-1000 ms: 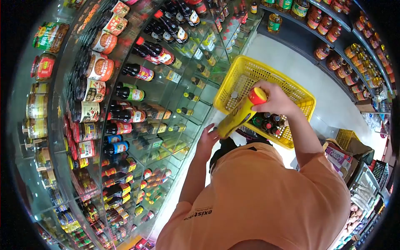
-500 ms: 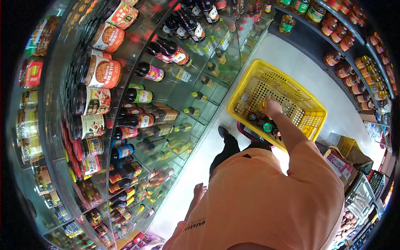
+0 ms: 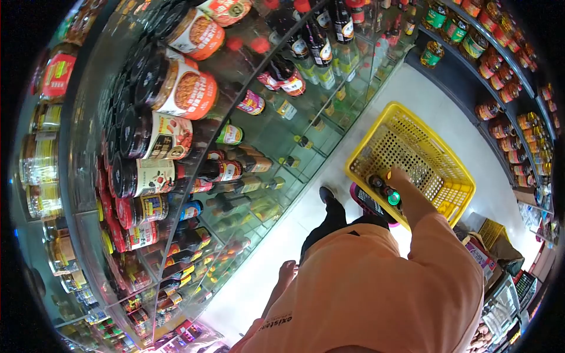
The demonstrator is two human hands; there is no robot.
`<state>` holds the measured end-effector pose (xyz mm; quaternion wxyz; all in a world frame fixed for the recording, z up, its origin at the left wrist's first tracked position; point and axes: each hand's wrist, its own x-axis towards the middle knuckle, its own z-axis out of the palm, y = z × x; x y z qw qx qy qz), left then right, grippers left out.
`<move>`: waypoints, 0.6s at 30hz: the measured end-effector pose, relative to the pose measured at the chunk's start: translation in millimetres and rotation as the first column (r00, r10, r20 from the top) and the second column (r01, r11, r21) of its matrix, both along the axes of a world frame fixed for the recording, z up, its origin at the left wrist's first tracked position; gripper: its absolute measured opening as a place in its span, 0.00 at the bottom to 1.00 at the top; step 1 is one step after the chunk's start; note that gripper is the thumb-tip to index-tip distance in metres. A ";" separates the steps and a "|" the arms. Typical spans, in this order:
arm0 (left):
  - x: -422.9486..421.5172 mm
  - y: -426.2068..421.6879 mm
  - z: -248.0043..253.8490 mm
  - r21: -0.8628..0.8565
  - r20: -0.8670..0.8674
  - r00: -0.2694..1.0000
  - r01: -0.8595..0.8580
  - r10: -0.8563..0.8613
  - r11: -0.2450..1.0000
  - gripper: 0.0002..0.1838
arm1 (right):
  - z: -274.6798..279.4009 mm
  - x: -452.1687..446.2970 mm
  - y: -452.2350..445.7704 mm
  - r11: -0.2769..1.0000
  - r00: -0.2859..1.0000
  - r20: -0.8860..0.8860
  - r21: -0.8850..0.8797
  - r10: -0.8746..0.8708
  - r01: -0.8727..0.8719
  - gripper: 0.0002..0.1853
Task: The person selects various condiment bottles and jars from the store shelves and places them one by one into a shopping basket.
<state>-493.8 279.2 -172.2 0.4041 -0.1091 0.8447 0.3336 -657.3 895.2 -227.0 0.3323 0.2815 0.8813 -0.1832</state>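
Observation:
My right hand [image 3: 400, 176] reaches down into the yellow plastic basket [image 3: 453, 154], its fingers closed around the top of a bottle with a yellow-orange cap [image 3: 388, 175]. Most of that bottle is hidden. Close beside it, at the near end of the basket, stand dark bottles [image 3: 375, 181], one with a green cap [image 3: 394, 199]. My left hand [image 3: 287, 270] hangs low at my side, fingers loosely apart, with nothing visible in it.
Glass shelves [image 3: 259, 259] on the left carry many sauce jars [image 3: 187, 94] and dark bottles [image 3: 318, 44]. Oil bottles [image 3: 432, 54] line the curved shelf at right. A pink-edged dark object [image 3: 365, 200] lies under the basket. Boxes and crates [image 3: 491, 235] stand at lower right.
My right hand has moved toward the near end of the basket, lowering the yellow-capped bottle next to the dark bottles. The view has shifted, so the basket appears further right and lower.

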 end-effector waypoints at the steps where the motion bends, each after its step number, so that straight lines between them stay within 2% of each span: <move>1: -7.0 1.6 0.9 0.023 -0.042 0.998 0.056 -0.055 0.998 0.16 | -1.0 -5.3 5.3 1.000 1.000 -0.006 0.005 0.002 -0.002 0.29; 2: -15.5 5.4 4.9 0.043 -0.086 0.991 0.111 -0.107 0.993 0.17 | -4.2 -12.4 15.1 0.998 0.998 -0.043 -0.026 0.055 -0.056 0.29; 3: -23.9 10.9 8.8 0.088 0.024 0.982 -0.190 0.188 0.978 0.17 | -5.8 -24.7 27.3 0.993 0.991 -0.085 -0.050 0.104 -0.108 0.28; 4: -37.9 21.0 15.8 0.104 0.145 0.877 -0.474 0.458 0.874 0.17 | -1.6 -42.6 38.2 0.984 0.980 -0.130 -0.068 0.152 -0.162 0.27; 6: -42.7 10.8 -4.5 0.162 0.162 0.853 -0.519 0.496 0.839 0.17 | 102.1 -97.6 34.5 0.997 0.864 -0.502 -0.078 -0.042 0.004 0.20; 7: -39.5 1.1 -18.6 0.201 0.186 0.825 -0.563 0.533 0.802 0.17 | 118.5 -125.6 39.1 0.999 0.662 -0.749 -0.046 -0.018 -0.026 0.16; 8: -36.1 -8.4 -28.6 0.210 0.188 0.826 -0.562 0.531 0.800 0.17 | 193.2 -153.2 25.6 0.994 0.530 -0.846 -0.103 -0.062 -0.048 0.15; 9: -34.0 -17.5 -37.5 0.302 0.051 0.935 -0.349 0.350 0.887 0.18 | 236.7 -176.8 19.3 0.977 0.470 -0.871 -0.199 -0.141 -0.074 0.17; 10: -36.6 -22.5 -47.5 0.267 0.000 0.974 -0.218 0.226 0.939 0.18 | 270.3 -198.3 13.2 0.951 0.410 -0.885 -0.290 -0.223 -0.109 0.20; 12: -41.1 -33.2 -68.4 0.175 -0.107 0.994 0.048 -0.029 0.983 0.18 | 325.9 -235.8 -8.6 0.928 0.288 -0.921 -0.323 -0.262 -0.187 0.20; 13: -38.7 -33.3 -73.1 0.252 -0.141 0.989 -0.015 0.052 0.968 0.18 | 341.5 -255.1 -19.6 0.938 0.241 -0.941 -0.286 -0.237 -0.198 0.25; 14: -40.3 -33.3 -71.2 0.231 -0.175 0.984 0.019 0.022 0.973 0.18 | 351.4 -271.4 -25.0 0.946 0.194 -0.958 -0.252 -0.213 -0.206 0.30; 15: -42.9 -32.8 -70.3 0.198 -0.179 0.984 0.029 0.007 0.980 0.18 | 347.4 -291.1 -23.3 0.946 0.184 -0.959 -0.251 -0.215 -0.205 0.30; 16: -46.9 -29.5 -63.3 0.177 -0.155 0.987 -0.023 0.051 0.984 0.18 | 335.6 -315.4 -23.7 0.953 0.102 -0.976 -0.212 -0.194 -0.216 0.31; 17: -61.0 -12.5 -32.9 0.164 -0.112 0.986 -0.104 0.124 0.981 0.18 | 334.2 -329.1 -29.4 0.959 0.019 -0.985 -0.171 -0.171 -0.224 0.31; 18: -68.4 4.7 1.6 0.179 0.018 0.923 -0.381 0.384 0.907 0.18 | 331.5 -335.7 -31.9 0.959 0.007 -0.985 -0.168 -0.171 -0.228 0.31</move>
